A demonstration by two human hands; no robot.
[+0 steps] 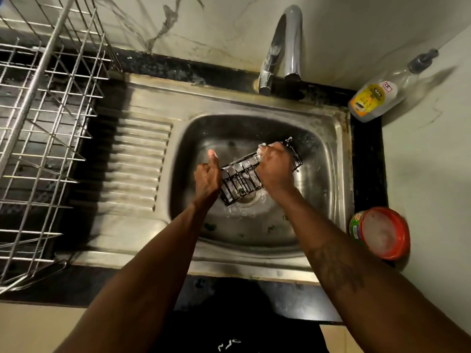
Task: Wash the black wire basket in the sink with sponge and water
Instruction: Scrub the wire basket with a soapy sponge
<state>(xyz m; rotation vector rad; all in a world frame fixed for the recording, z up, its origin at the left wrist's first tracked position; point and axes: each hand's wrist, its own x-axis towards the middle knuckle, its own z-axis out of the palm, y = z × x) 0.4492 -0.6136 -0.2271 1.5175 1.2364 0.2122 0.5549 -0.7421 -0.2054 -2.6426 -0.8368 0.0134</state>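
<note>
At centre frame, above the drain of a stainless steel sink basin (318, 194): a rectangular black wire basket (242, 180), tilted, right end higher. Gripped at its lower left end by the left hand (207, 175), fingers curled round the wires, thumb pointing straight up. Clasped at its upper right by the right hand (275, 166), fingers bent over the top rim, white foam at the fingertips; anything under the palm hidden. Bare forearms reaching in from the bottom edge. Curved chrome tap (283, 44) at top centre.

Dim, lit perhaps from the left; shadows across the drainboard (132, 159), glare on the tap (286, 42), motion blur over the right hand (274, 165), bent edges
</note>
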